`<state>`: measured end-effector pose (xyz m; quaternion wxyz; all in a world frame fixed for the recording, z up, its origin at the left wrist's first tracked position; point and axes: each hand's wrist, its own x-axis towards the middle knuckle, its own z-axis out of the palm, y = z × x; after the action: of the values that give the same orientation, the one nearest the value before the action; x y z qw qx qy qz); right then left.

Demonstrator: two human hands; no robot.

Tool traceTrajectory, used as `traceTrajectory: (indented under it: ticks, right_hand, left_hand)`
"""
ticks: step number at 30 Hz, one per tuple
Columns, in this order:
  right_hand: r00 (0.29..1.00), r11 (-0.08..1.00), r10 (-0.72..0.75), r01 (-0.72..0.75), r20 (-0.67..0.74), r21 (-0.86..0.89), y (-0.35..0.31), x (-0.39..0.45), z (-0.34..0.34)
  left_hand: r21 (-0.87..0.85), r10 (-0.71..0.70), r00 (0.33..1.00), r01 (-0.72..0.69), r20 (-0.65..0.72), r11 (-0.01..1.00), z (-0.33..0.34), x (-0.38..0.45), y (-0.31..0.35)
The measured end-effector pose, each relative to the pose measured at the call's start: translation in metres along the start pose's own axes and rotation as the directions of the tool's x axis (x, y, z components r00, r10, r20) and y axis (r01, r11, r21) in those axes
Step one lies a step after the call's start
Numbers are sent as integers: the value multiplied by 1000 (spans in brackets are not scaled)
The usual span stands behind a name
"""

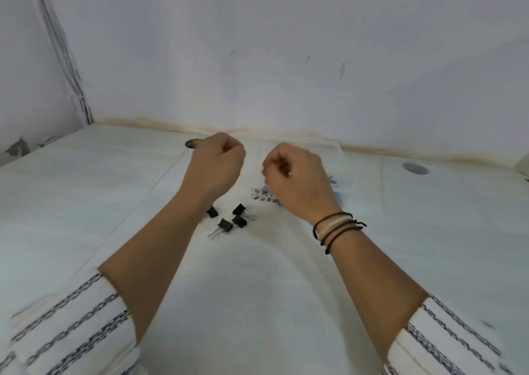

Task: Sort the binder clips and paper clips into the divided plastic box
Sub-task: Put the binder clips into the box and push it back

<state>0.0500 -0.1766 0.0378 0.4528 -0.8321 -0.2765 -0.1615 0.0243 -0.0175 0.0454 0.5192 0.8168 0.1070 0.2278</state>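
Observation:
Several black binder clips lie in a loose cluster on the white table, between my forearms. My left hand hovers above and behind them with its fingers curled into a fist, and nothing shows in it. My right hand is raised at the same height, fingers curled too; a small pale glint among them is too small to identify. Blue pieces peek out behind the right hand, mostly hidden. A faint clear plastic edge lies near the wall; I cannot tell whether it is the box.
A small floral pattern shows on the table surface between the hands. Dark round marks sit at the far left and far right. The white wall closes off the back, with cables running down the left corner.

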Motion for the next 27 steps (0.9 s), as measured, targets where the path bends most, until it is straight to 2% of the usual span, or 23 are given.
traceTrajectory:
  ticks: [2,5,6,8,10,12,17,19,22,25,27]
  right_hand:
    - [974,988,-94,117,208,-102,2,-15,16]
    - [854,923,-162,309,494,-231,16,-22,31]
    - [807,888,-177,377,563,-261,20,-23,34]
    - [729,827,-183,477,659,-297,28,-22,37]
    - [712,807,-177,500,680,-314,32,-20,36]
    - [725,816,-169,483,667,-318,33,-17,32]
    - [726,787,-177,510,664,-347,33,-19,31]
    - [728,794,-158,495,667,-353,33,-20,34]
    - [734,837,-134,443,666,-321,30,-20,33]
    - [732,864,-116,408,672,-295,29,-21,26]
    - [785,940,-54,249,616,-235,29,-20,18]
  left_hand:
    - [91,29,997,-23,-69,996,-16,-10,-20]
    - [229,65,985,-27,-163,973,-32,-13,-49]
    - [282,44,987,0,-151,959,-37,-11,-55]
    - [388,-33,999,44,-36,921,-44,-7,-62]
    - [520,-102,985,15,139,854,-48,-4,-65]
    - [607,-166,955,-19,247,794,-52,-4,-65]
    - [752,-359,865,-33,352,659,-75,-7,-65]
    - [780,-381,846,-62,372,623,-80,-7,-66]
    - [776,-359,852,-84,381,625,-81,-7,-67]
    - [731,-336,864,-54,376,680,-84,-5,-68]
    - [657,-300,885,-9,356,754,-86,-4,-68]
